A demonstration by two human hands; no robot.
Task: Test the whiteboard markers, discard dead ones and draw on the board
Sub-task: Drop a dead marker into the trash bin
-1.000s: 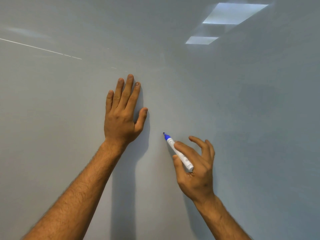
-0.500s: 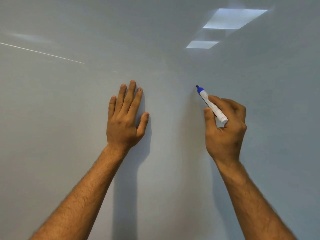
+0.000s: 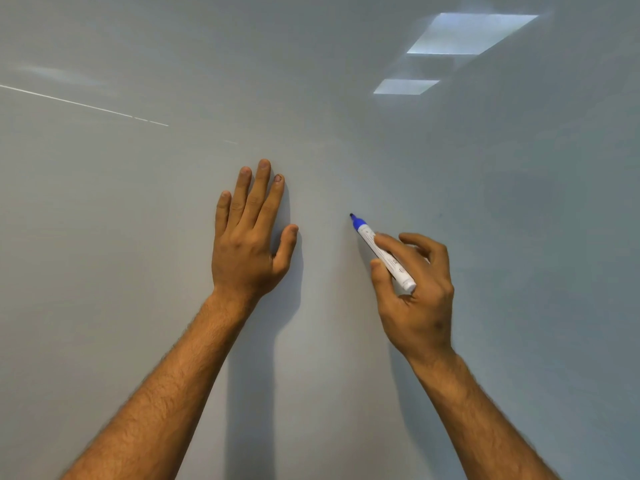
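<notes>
The whiteboard (image 3: 138,237) fills the whole view, pale grey and glossy. My left hand (image 3: 247,237) lies flat on it with straight fingers pointing up. To its right, my right hand (image 3: 415,289) grips an uncapped white marker (image 3: 381,252) with a blue tip; the tip points up-left and sits at or just off the board surface. No ink line shows on the board near the tip.
Two bright ceiling-light reflections (image 3: 471,34) glare at the upper right of the board. A thin white streak (image 3: 83,105) runs across the upper left. A tiny dark speck (image 3: 440,214) sits right of the marker tip.
My right hand with the marker went up and right half a second ago, then came back down and left toward the middle. My left hand stayed flat on the board.
</notes>
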